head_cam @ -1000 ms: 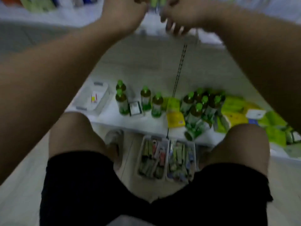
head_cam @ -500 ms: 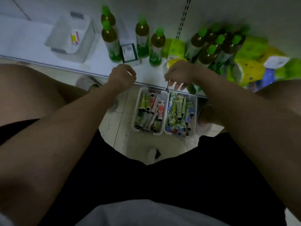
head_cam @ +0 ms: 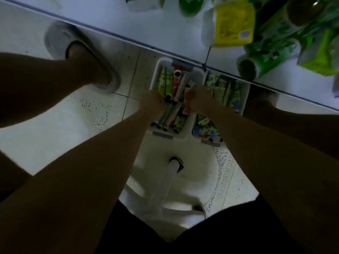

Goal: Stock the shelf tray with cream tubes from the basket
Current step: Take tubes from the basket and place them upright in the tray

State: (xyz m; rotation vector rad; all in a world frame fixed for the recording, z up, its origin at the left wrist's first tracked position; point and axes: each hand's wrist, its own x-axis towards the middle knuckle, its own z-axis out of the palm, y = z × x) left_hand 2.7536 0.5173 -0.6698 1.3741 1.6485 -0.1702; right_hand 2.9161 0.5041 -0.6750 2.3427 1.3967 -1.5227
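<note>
Both hands in left basket (head_cam: pixel 156 74) among cream tubes (head_cam: pixel 180 85); left hand (head_cam: pixel 153 101), right hand (head_cam: pixel 197 98) grip unclear

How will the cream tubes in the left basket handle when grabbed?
The cream tubes are slim with small caps, so probably light. Piled loosely in the left basket, neighbours may shift. Smooth skins could slip. Both the left hand and right hand are in there.

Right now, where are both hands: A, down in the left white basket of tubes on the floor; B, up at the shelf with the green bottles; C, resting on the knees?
A: the left hand and right hand both reach into the left white basket among the cream tubes.
</note>
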